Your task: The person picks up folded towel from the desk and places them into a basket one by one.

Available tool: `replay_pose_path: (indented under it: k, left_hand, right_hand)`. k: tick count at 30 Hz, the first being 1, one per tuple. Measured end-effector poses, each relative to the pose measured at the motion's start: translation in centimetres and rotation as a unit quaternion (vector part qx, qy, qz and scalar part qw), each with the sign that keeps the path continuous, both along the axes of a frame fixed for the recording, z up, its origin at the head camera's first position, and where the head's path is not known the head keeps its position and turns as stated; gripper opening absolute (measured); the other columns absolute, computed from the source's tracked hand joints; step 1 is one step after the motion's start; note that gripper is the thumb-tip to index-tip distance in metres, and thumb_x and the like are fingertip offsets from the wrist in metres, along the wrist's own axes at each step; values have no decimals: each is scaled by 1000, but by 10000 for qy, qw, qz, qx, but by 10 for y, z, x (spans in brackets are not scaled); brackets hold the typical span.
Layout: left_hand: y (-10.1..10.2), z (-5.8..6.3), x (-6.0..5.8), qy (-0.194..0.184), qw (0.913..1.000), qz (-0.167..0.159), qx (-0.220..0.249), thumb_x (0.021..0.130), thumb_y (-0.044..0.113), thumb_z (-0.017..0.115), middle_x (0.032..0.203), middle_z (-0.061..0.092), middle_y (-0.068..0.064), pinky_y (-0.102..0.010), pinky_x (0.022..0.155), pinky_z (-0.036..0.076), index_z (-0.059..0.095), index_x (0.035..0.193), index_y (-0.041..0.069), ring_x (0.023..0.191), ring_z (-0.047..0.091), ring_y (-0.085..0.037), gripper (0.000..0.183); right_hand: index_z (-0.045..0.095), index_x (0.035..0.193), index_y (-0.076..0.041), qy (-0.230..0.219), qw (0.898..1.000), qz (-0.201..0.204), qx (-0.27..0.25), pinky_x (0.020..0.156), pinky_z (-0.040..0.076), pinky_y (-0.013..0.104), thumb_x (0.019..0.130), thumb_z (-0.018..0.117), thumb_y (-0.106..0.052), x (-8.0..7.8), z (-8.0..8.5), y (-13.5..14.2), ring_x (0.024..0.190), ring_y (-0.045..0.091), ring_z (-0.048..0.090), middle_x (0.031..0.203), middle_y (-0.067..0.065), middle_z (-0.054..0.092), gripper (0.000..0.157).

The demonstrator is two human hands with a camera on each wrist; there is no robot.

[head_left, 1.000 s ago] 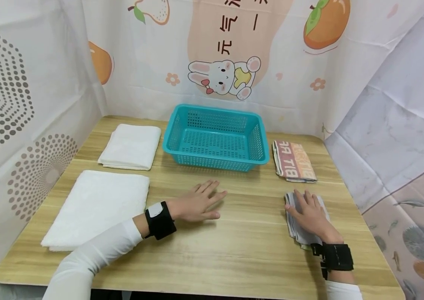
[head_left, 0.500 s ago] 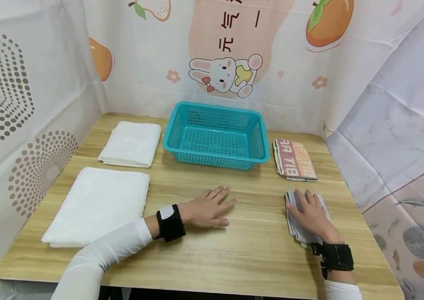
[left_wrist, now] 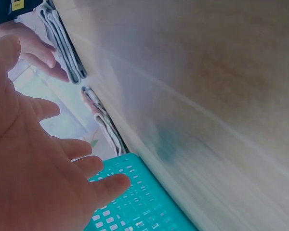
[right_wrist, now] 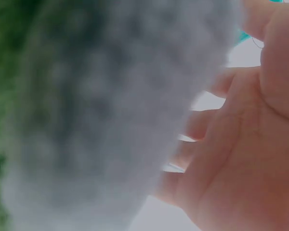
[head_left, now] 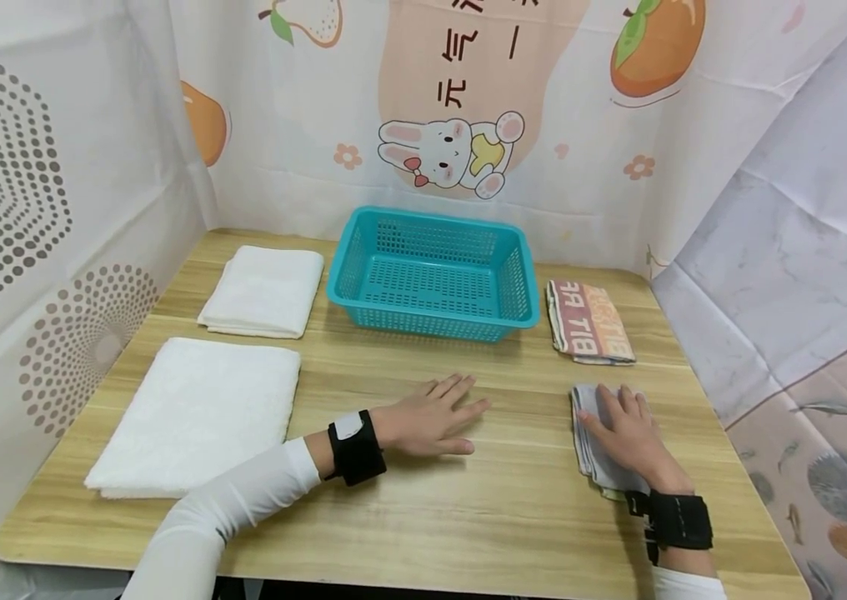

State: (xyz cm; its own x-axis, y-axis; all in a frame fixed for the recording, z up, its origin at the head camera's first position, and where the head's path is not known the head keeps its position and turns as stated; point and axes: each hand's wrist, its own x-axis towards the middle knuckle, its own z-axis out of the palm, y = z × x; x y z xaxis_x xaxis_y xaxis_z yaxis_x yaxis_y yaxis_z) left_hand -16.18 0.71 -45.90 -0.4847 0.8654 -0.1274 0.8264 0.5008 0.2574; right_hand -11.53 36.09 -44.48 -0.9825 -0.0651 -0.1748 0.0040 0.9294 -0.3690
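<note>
My left hand (head_left: 429, 418) is held palm down over the middle of the table (head_left: 423, 517), fingers spread and holding nothing; the left wrist view shows a gap between its palm and the wood. My right hand (head_left: 629, 437) rests with extended fingers on a folded grey towel (head_left: 590, 446) at the right. In the right wrist view that towel (right_wrist: 101, 106) is blurred and close, with the fingertips hidden behind it. Beyond it lies a folded towel (head_left: 590, 323) with red and orange panels and pale letters.
A teal perforated plastic basket (head_left: 434, 321) stands at the back centre. On the left lie two folded white towels, a smaller one (head_left: 264, 292) behind a larger one (head_left: 202, 412). Printed curtains (head_left: 281, 125) enclose the table's back and sides.
My left hand has moved to the right, away from the large white towel, and slightly nearer to me. My right hand stays on the grey towel with hardly any shift.
</note>
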Motion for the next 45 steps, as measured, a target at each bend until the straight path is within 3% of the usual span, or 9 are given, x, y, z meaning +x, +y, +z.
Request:
replay_pose_path:
  k: [12,22,36,45]
  left_hand:
    - [11,3,3,76,9999,65,-20,103,60,32,165,4,-21,-53,118,19,13,161,22,152,6,-35,73]
    - [18,-7,10,-123,9997,-38,190,102,60,33,165,4,-21,-53,118,20,12,161,21,152,3,-33,74]
    - [26,-4,8,-162,9994,-190,221,102,60,34,165,2,-20,-52,119,16,10,161,20,152,3,-34,75]
    - [31,-4,5,-107,9994,-214,239,102,60,35,165,2,-20,-50,120,14,11,161,19,153,1,-31,76]
  right_hand:
    - [23,151,11,-75,9999,-152,-16,103,9,78,103,43,-53,3,-5,8,136,68,2,151,47,7,82]
    - [23,150,13,-117,9996,-256,76,103,11,77,103,42,-53,8,-9,9,135,68,5,150,47,7,83]
    - [15,152,13,-320,9980,-541,-29,102,9,78,102,40,-57,9,-8,18,136,66,1,150,48,-1,89]
    - [14,152,14,-421,9975,-564,-19,104,15,76,102,40,-58,8,-6,18,135,67,3,150,48,-4,91]
